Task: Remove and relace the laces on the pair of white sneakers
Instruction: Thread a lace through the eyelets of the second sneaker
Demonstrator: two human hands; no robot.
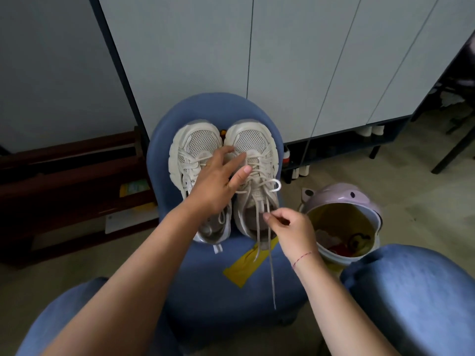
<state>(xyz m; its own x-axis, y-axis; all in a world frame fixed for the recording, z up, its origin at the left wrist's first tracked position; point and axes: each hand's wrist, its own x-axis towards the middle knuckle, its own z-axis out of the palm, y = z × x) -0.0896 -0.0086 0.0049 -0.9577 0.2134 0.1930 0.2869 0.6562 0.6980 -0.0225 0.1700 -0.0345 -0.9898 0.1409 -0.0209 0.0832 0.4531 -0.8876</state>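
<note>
Two white sneakers stand side by side, toes pointing away, on a blue padded stool (257, 286). My left hand (217, 181) lies flat with straight fingers across the left sneaker (190, 145) and touches the lower laces of the right sneaker (253, 142). My right hand (288, 227) pinches the right shoe's lace (270, 255) near the tongue. The lace's two loose ends hang down over the stool's front. One loop (273, 185) of the bow still sticks out to the right.
A yellow strip (239, 269) lies on the stool in front of the shoes. A lilac bin (341, 201) with rubbish stands open to the right. White cabinet doors (295, 60) rise behind the stool, dark wooden furniture (64, 181) to the left. My knees in jeans frame the bottom.
</note>
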